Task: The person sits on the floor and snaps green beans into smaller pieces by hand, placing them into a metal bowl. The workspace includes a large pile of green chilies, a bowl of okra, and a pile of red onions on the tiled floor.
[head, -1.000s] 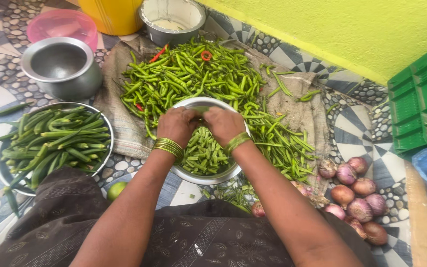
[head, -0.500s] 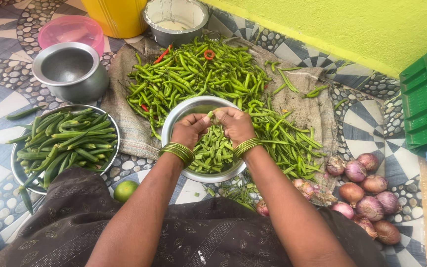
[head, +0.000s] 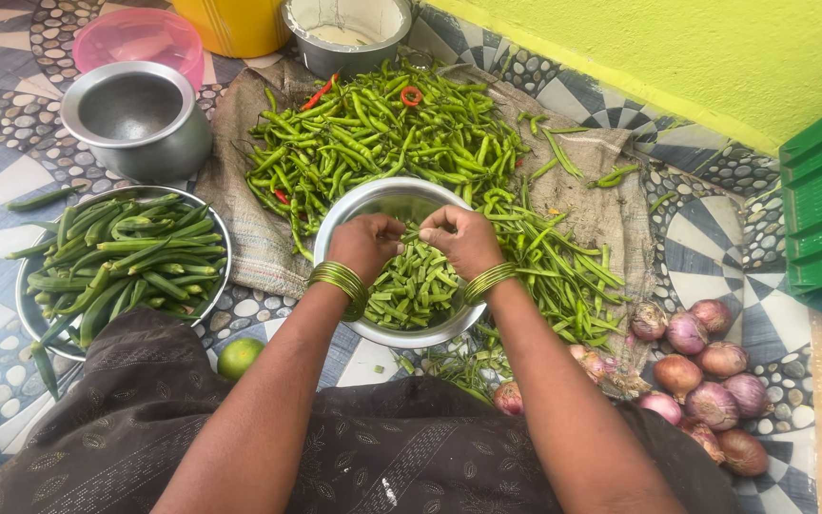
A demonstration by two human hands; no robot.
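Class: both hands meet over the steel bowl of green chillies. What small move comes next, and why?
Probably dropping the pinched chilli into the steel bowl: the left hand and right hand pinch together above the chillies already inside.

No packages, labels, signs, screens in view, seemingly
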